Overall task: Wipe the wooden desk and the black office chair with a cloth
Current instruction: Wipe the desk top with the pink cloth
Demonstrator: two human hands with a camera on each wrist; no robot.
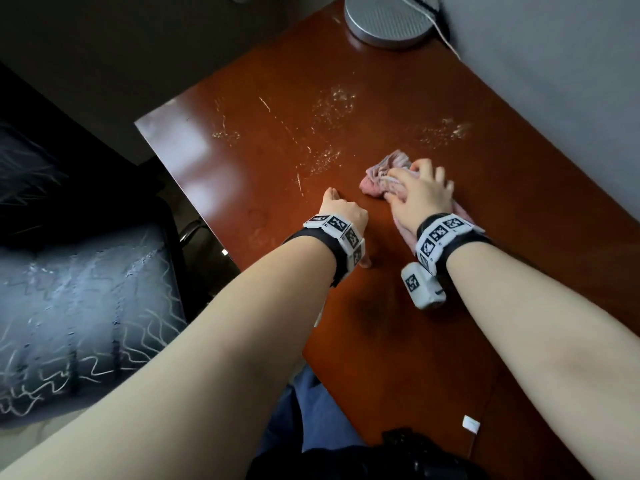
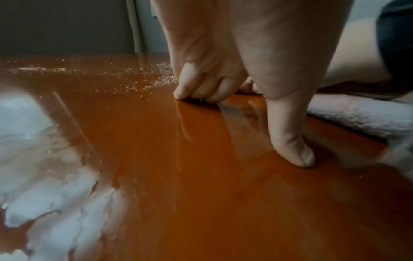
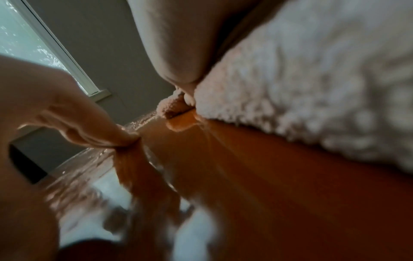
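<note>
The wooden desk [image 1: 415, 116] is glossy reddish brown, with pale dust and crumbs [image 1: 334, 102] scattered over its far half. A bunched pink cloth [image 1: 384, 171] lies near the middle. My right hand [image 1: 420, 188] presses down on the cloth, fingers curled over it; its pile fills the right wrist view [image 3: 312, 88]. My left hand [image 1: 343, 209] is braced on the bare desk just left of the cloth, holding nothing. In the left wrist view [image 2: 243, 123] its fingers are curled and its thumb tip presses the wood. The black office chair [image 1: 79, 289] stands at the left.
A round grey metal base [image 1: 391, 19] with a white cord [image 1: 443, 32] stands at the desk's far end, against the grey wall. A small white tag [image 1: 471, 424] lies near the front edge. The desk's left edge drops off toward the chair.
</note>
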